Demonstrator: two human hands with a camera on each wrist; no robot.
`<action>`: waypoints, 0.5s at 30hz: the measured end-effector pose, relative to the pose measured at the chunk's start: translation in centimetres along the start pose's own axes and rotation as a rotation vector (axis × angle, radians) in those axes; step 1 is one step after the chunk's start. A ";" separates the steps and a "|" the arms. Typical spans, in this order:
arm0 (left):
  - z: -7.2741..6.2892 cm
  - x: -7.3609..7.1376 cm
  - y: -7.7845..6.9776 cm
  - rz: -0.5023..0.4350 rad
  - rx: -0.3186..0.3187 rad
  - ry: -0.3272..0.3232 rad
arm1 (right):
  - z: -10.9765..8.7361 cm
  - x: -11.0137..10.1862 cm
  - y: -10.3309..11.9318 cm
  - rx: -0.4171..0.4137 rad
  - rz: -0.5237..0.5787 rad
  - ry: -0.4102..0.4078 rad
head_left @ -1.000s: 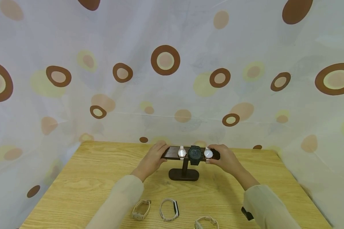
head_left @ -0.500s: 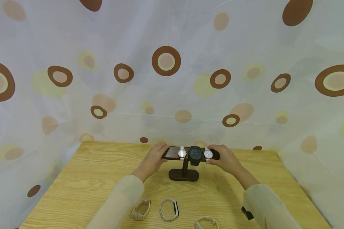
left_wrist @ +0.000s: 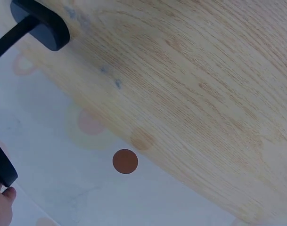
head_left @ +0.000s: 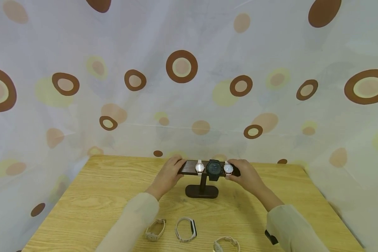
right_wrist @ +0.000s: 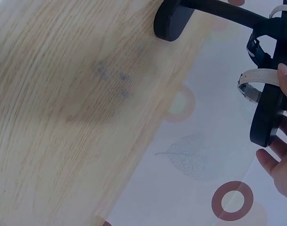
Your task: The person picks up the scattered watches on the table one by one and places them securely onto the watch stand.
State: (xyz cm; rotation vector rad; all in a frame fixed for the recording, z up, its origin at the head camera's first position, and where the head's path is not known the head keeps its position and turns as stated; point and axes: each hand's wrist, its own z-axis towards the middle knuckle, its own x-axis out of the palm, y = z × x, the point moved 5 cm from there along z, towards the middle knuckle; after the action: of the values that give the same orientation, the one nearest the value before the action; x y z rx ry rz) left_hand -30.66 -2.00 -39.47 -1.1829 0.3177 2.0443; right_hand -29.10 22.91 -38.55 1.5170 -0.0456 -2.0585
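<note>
A dark watch stand (head_left: 189, 167) rises on its rounded base (head_left: 201, 191) near the back of the table. At the left end of its bar, my left hand (head_left: 166, 176) grips with fingers behind and thumb in front. My right hand (head_left: 247, 175) pinches a white-strapped wristwatch (head_left: 228, 168) near the bar's right end. In the right wrist view the thumb lies on the watch's pale strap (right_wrist: 258, 76). A bulky black watch (head_left: 214, 168) sits beside it on the bar, then another white-strapped watch (head_left: 200, 168). Only fingertips of the left hand (left_wrist: 2, 207) show in the left wrist view.
On the wooden table (head_left: 82, 196), nearer me, lie a beige-strapped watch (head_left: 155, 230), a pale fitness band (head_left: 186, 230) and another pale watch (head_left: 226, 244). A black item (head_left: 271, 237) is partly hidden by the right sleeve. A patterned curtain (head_left: 145, 105) closes off the back.
The white-strapped watch at the right has shifted very slightly left along with my right hand. My left hand stays where it was on the bar.
</note>
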 end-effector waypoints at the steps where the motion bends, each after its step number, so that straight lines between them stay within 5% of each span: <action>1: 0.0 0.0 -0.1 0.020 0.007 -0.010 | -0.1 0.0 0.1 -0.007 -0.004 -0.010; 15: -0.8 -0.7 -0.4 0.136 -0.044 -0.093 | -1.0 -0.6 0.8 -0.057 -0.051 -0.102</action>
State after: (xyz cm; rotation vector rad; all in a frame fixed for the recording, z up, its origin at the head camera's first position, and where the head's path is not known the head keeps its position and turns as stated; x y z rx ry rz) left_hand -29.68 -2.50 -39.33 -1.1145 0.3167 2.2273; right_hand -27.79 22.87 -38.07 1.3920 0.0124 -2.1584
